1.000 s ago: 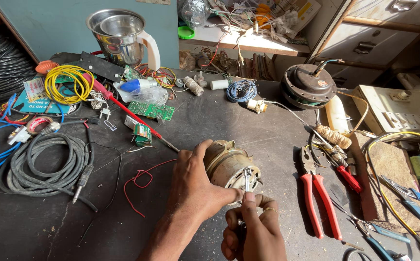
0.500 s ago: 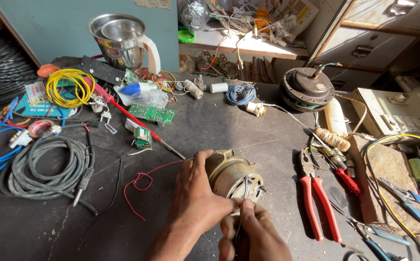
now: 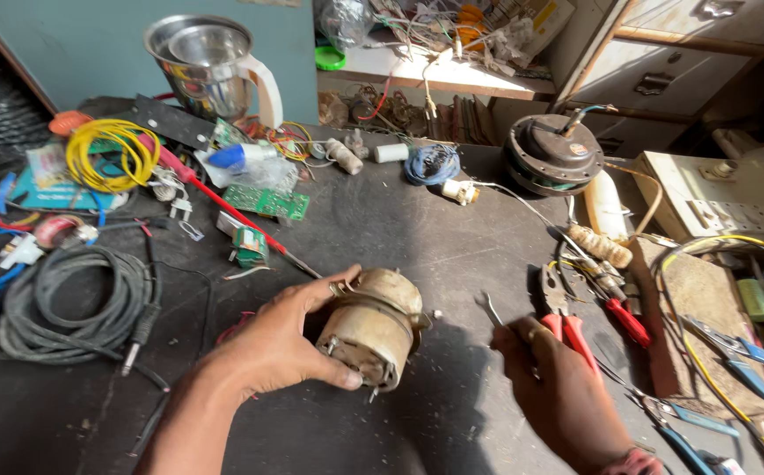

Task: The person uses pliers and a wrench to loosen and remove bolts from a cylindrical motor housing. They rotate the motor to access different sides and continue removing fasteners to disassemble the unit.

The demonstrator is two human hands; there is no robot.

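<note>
My left hand (image 3: 272, 352) grips a dirty beige electric motor (image 3: 373, 325) lying on its side on the dark workbench (image 3: 399, 229), thumb on its lower face and fingers over the top. My right hand (image 3: 553, 387) is to the right of the motor, apart from it, and holds a small open-ended spanner (image 3: 490, 310) whose jaw sticks up from the fingers. Red-handled pliers (image 3: 566, 317) lie just beyond my right hand.
A coil of black cable (image 3: 65, 308) lies at left, a yellow wire coil (image 3: 109, 154) and steel mixer jar (image 3: 210, 66) at the back left. A green circuit board (image 3: 267, 202), long red screwdriver (image 3: 223, 207), round dark motor (image 3: 553, 154) and several tools at right.
My right hand has come off the motor's face and moved right with the spanner. My left hand still holds the motor, which has tipped slightly toward me.
</note>
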